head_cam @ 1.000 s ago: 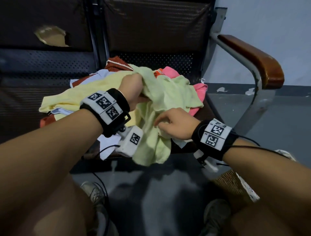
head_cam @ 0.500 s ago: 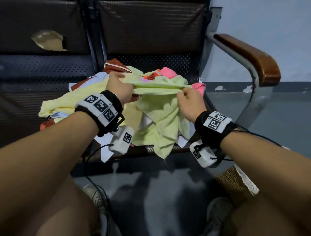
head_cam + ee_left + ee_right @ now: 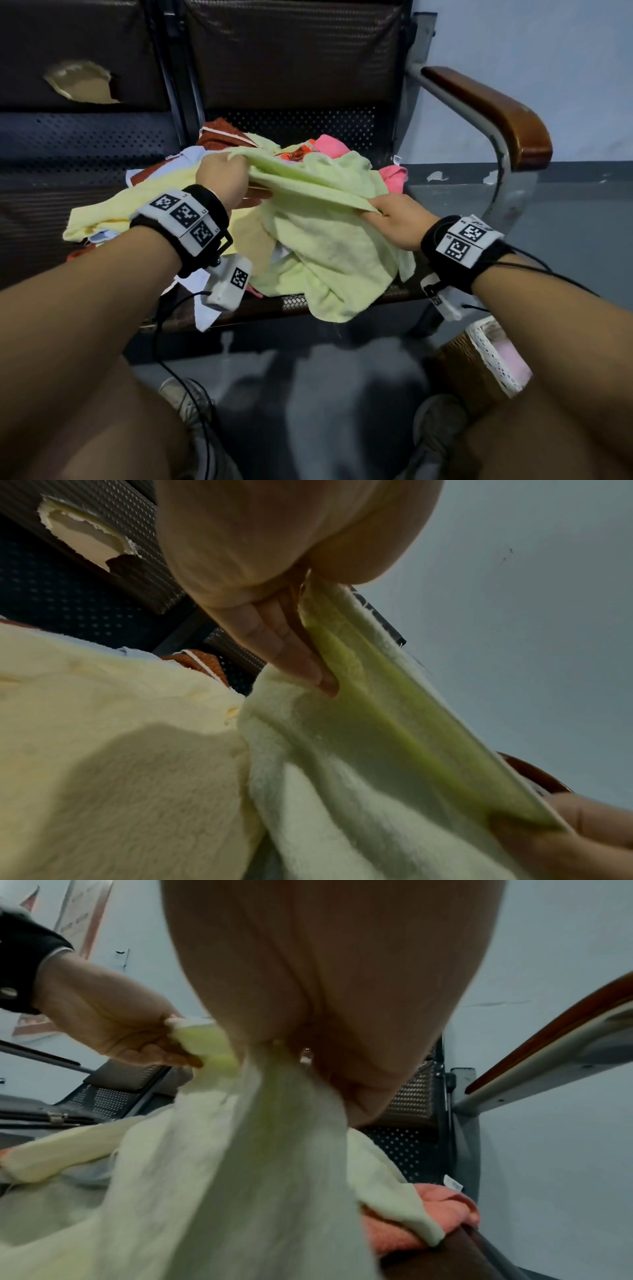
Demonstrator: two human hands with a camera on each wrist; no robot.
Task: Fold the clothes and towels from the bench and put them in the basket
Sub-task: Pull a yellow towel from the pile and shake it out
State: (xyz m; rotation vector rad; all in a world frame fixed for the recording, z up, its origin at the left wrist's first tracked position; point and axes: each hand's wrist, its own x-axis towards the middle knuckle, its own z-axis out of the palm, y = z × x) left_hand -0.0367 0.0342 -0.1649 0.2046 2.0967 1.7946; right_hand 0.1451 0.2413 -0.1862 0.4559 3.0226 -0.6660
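A: Where is the pale green towel point(image 3: 325, 236) just now?

B: Lifted partly off the heap on the bench seat point(image 3: 342, 301); its top edge is drawn between the two hands, and the rest sags from that edge over the front lip of the seat; the lower folds hang bunched, not flat.

A: And which way does that held edge run?

B: Roughly across the person's front, left to right, sloping down toward the right; the left hand point(image 3: 222, 181) has the higher, farther end, the right hand point(image 3: 397, 219) the lower, nearer end; so the cloth's long line lies between the hands.

A: What are the hands doing?

B: Both are closed on it; in the left wrist view the left fingers point(image 3: 291, 653) press along a gathered fold with the thumb side hidden; in the right wrist view the towel point(image 3: 260, 1150) falls out of the right fist, pinched at one corner.

A: What lies round it?

B: A yellow towel point(image 3: 113, 219) spreads to the left beneath it; a pink cloth point(image 3: 394, 174) and a rust-red garment point(image 3: 219, 137) sit behind; the wicker basket point(image 3: 486, 346) stands on the floor below the right forearm.

A: So the next move?

B: I judge the edge wants spreading and lifting clear before any fold; the right hand is the nearer to the basket.
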